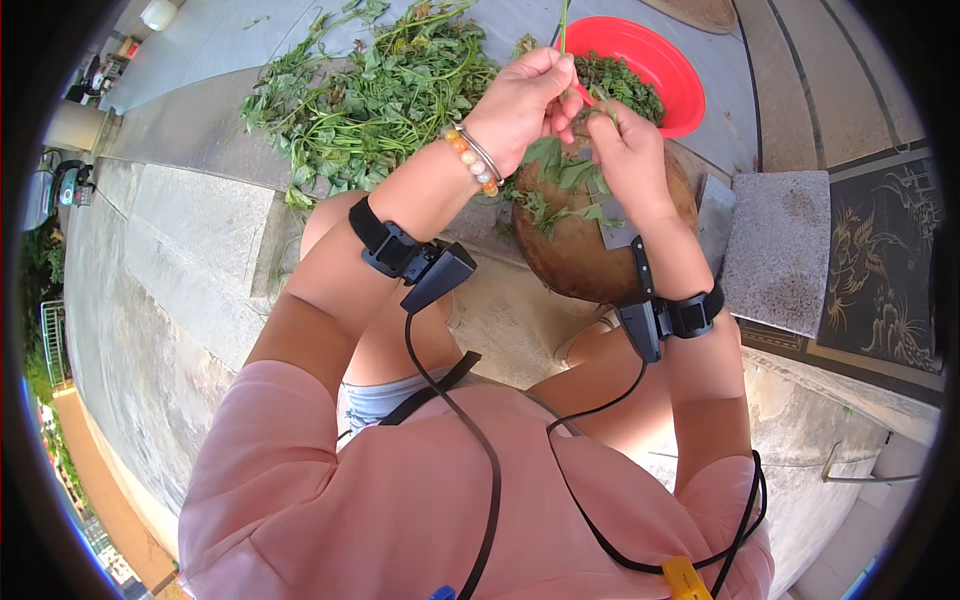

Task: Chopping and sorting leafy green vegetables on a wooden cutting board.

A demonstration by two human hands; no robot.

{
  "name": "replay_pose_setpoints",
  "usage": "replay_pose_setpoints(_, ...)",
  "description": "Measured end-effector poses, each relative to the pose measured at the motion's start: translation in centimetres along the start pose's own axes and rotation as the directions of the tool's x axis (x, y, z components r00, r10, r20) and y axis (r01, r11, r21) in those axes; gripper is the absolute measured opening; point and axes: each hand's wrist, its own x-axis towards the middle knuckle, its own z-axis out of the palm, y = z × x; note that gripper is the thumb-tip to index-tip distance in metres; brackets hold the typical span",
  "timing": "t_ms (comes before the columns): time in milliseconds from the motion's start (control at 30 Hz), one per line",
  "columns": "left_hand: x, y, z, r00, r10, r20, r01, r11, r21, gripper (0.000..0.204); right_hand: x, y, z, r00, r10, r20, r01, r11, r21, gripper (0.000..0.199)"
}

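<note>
Green slender plant stem (563, 28) rises nearly upright from the left hand (530, 98), the nearer one, whose grip is pinched closed around it, while the right hand (634, 155), just beside, has its fingertips closed on a leafy green plant piece (605, 102).

This looks like outside a home: concrete paving (130, 310), a stone ledge (205, 225), a dark engraved panel (885, 255), greenery (45, 250) beyond.
</note>
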Motion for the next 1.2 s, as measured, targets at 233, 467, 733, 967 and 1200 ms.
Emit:
replay_pose_setpoints(233,-1.8,1.4,0.3,0.993,0.064,-0.104,-0.056,0.995,0.079,0.018,3.4,6.2,-2.0,0.924,0.141,-0.356,-0.239,0.939,-0.247,0.033)
replay_pose_setpoints(467,-7.0,10.2,-10.9,0.885,0.374,-0.276,-0.367,0.927,0.081,0.015,2.3,3.8,-6.7,0.949,0.271,-0.161,-0.239,0.952,0.193,0.024)
replay_pose_setpoints(733,-26.7,8.3,-31.0,0.300,0.312,-0.901,-0.164,0.948,0.273,0.019,-0.1,2.8,-3.5,0.999,-0.011,0.045,0.024,0.953,-0.303,0.021)
replay_pose_setpoints(967,-39.1,-7.1,-40.0,-0.050,-0.175,-0.983,-0.077,0.982,-0.171,0.019,-3.2,5.1,3.3,0.685,0.433,0.586,-0.598,0.793,0.113,0.022)
replay_pose_setpoints(1200,-36.6,-18.5,-43.5,-0.214,-0.466,-0.859,0.445,0.736,-0.510,0.047,-1.5,14.8,3.7,0.690,0.701,0.180,-0.688,0.713,-0.135,0.026)
